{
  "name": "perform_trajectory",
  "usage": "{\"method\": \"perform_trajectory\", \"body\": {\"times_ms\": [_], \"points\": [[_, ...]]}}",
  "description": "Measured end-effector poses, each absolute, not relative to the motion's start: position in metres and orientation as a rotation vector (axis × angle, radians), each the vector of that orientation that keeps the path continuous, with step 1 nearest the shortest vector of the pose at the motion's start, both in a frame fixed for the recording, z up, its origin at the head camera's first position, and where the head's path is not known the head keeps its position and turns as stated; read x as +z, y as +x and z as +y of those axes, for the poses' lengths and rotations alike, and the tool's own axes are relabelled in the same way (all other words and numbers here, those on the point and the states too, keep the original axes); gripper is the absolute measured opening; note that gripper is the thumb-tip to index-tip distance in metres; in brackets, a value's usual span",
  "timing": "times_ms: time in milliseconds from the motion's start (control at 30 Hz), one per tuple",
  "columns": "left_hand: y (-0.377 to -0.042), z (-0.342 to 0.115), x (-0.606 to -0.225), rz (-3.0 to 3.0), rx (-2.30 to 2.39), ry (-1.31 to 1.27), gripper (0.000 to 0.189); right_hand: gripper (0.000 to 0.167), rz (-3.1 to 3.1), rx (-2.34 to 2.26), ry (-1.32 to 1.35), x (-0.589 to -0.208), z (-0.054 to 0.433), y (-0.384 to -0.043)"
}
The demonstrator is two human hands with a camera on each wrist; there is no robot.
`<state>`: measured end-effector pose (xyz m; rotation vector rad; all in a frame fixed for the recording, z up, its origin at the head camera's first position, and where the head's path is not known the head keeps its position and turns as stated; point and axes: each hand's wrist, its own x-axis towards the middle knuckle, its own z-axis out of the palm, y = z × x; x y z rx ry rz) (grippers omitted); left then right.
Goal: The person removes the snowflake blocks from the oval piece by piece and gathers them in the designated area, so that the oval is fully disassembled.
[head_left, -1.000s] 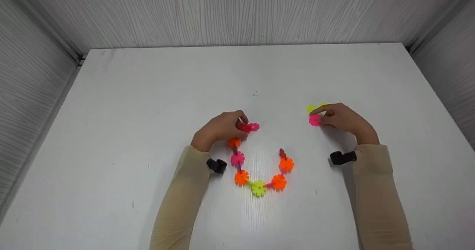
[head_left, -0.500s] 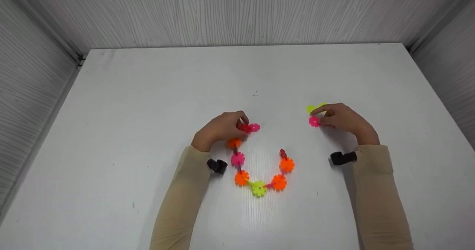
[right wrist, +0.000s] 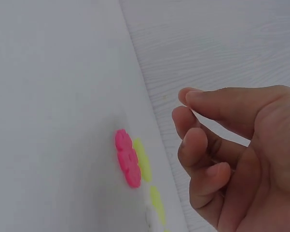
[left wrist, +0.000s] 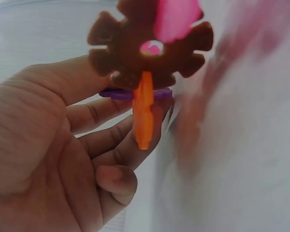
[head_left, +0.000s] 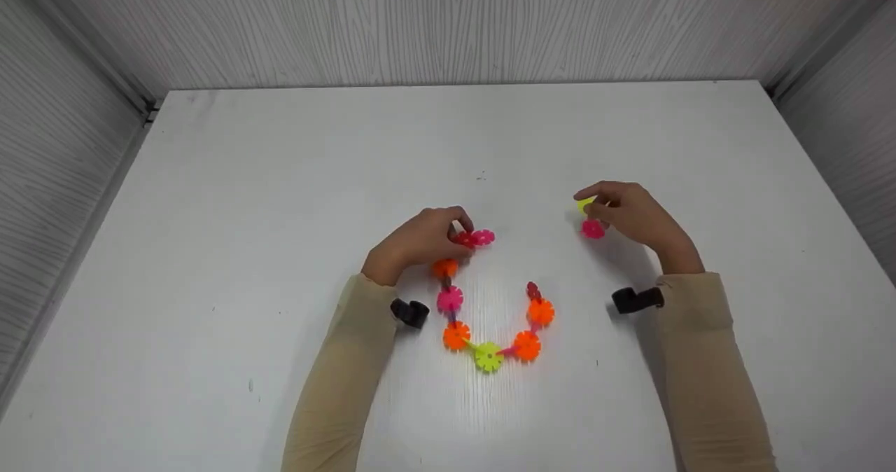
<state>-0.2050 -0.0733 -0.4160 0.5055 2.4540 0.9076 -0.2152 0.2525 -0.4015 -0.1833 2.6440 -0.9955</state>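
A U-shaped chain of slotted flower-shaped plastic discs (head_left: pixel 489 356) lies on the white table, in orange, pink, yellow-green and other colours. My left hand (head_left: pixel 416 239) grips its upper left end at a red disc (head_left: pixel 465 239), and a pink disc (head_left: pixel 484 237) sticks out past the fingertips. Close up in the left wrist view are a brown disc (left wrist: pixel 120 55), an orange disc (left wrist: pixel 144 123) edge-on and a purple disc (left wrist: pixel 118 94). My right hand (head_left: pixel 633 211) hovers with loosely curled, empty fingers over a loose pink disc (right wrist: pixel 128 159) and yellow discs (right wrist: pixel 143 162), partly hidden in the head view.
The chain's other end, a small red disc (head_left: pixel 533 290), points up toward the middle of the table (head_left: pixel 336 150). Grey wood-grain panels (head_left: pixel 448 27) stand behind the table and along both sides. A black wrist camera (head_left: pixel 637 300) sits at each cuff.
My right hand has risen off the loose discs, moving slightly left and away from me; the pink disc stays on the table. My left hand has shifted a little right with the chain end.
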Motion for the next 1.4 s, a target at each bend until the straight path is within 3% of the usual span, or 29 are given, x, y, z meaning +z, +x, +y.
{"method": "perform_trajectory", "body": {"times_ms": [767, 1400], "points": [[-0.204, -0.068, -0.417, 2.413, 0.973, 0.485, 0.04, 0.031, 2.59, -0.949, -0.446, -0.406, 0.181, -0.199], [-0.198, -0.063, -0.408, 2.463, 0.956, 0.57, 0.039, 0.034, 2.615, -0.863, -0.589, -0.408, 0.161, -0.188]]}}
